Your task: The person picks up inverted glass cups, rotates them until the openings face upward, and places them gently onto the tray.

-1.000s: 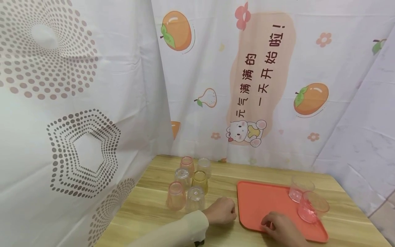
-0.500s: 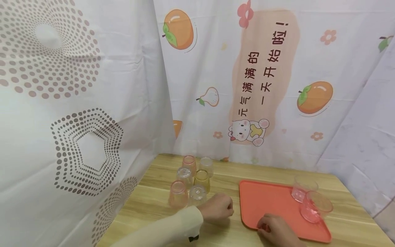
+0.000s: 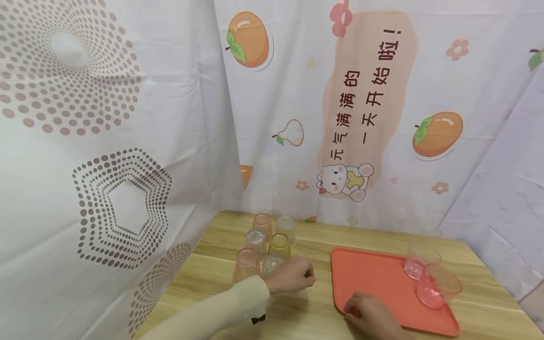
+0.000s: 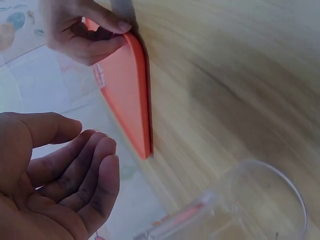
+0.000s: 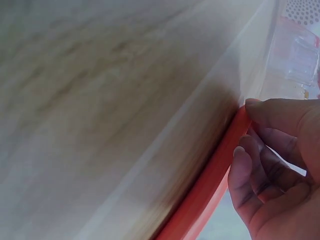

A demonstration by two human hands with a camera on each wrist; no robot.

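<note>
My left hand (image 3: 292, 276) hovers over the table beside a clear cup (image 3: 272, 263), its fingers loosely curled. In the left wrist view nothing lies between the thumb and fingers of this left hand (image 4: 60, 185), and part of a clear cup (image 4: 250, 205) shows below right. My right hand (image 3: 369, 314) is at the near left corner of an orange-red tray (image 3: 369, 274). Its thumb and fingers pinch the tray's rim (image 5: 215, 175) in the right wrist view. Upright on the tray's right side stand a clear cup (image 3: 416, 264) and a pink cup (image 3: 437, 285).
Several cups stand upside down in a cluster at the left: a near pink cup (image 3: 247, 267), a yellow cup (image 3: 280, 248), a clear cup (image 3: 256, 242), a far pink cup (image 3: 262, 226) and a far clear cup (image 3: 286, 229). Printed curtains (image 3: 280, 170) border the wooden table (image 3: 191, 278).
My left hand has moved left and slightly up, away from the tray and closer to the cup cluster. The right hand stays at the tray's corner. The head view has shifted slightly.
</note>
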